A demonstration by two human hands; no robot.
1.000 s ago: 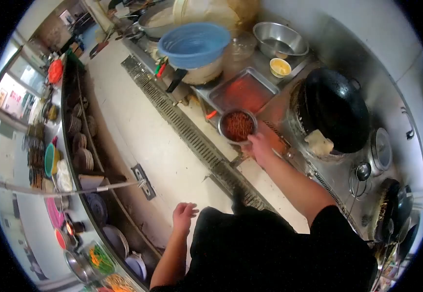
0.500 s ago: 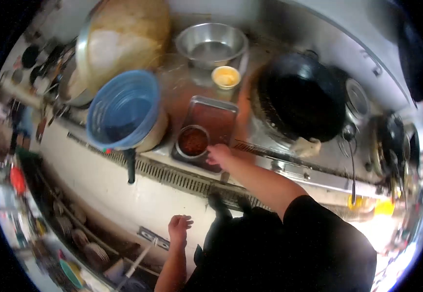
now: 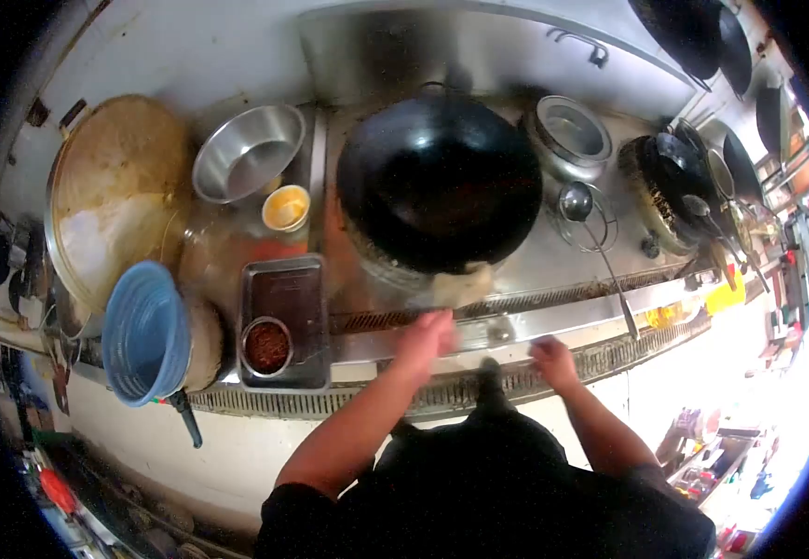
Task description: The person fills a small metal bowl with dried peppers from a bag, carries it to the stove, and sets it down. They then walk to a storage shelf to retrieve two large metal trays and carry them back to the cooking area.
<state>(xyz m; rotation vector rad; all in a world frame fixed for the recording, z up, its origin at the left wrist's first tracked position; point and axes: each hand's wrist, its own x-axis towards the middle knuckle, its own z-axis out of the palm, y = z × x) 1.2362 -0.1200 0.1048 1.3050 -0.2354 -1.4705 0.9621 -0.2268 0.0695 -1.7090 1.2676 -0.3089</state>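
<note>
My left hand (image 3: pixel 432 335) reaches over the front edge of the stove, just below a pale cloth (image 3: pixel 463 285) at the near rim of a large black wok (image 3: pixel 437 182). Motion smears its fingers. Off to the right, my right hand (image 3: pixel 551 363) hovers in front of the stove edge with its fingers curled in and nothing visible in them. Left of my hands, a small metal bowl of dark red seasoning (image 3: pixel 266 347) sits in the near part of a rectangular metal tray (image 3: pixel 285 270).
A blue plastic basin (image 3: pixel 146 331) stands at left, with a black handle (image 3: pixel 187 419) beneath it. Behind are a big round lid (image 3: pixel 120 196), a steel basin (image 3: pixel 251 154) and a yellow-lined cup (image 3: pixel 286 208). On the right lie a ladle (image 3: pixel 600 247) and a lidded pot (image 3: pixel 572 135).
The view has swung right. My right hand has left the bowl of red seasoning and moved right; my left hand has come up from low by my body to the stove edge near the cloth.
</note>
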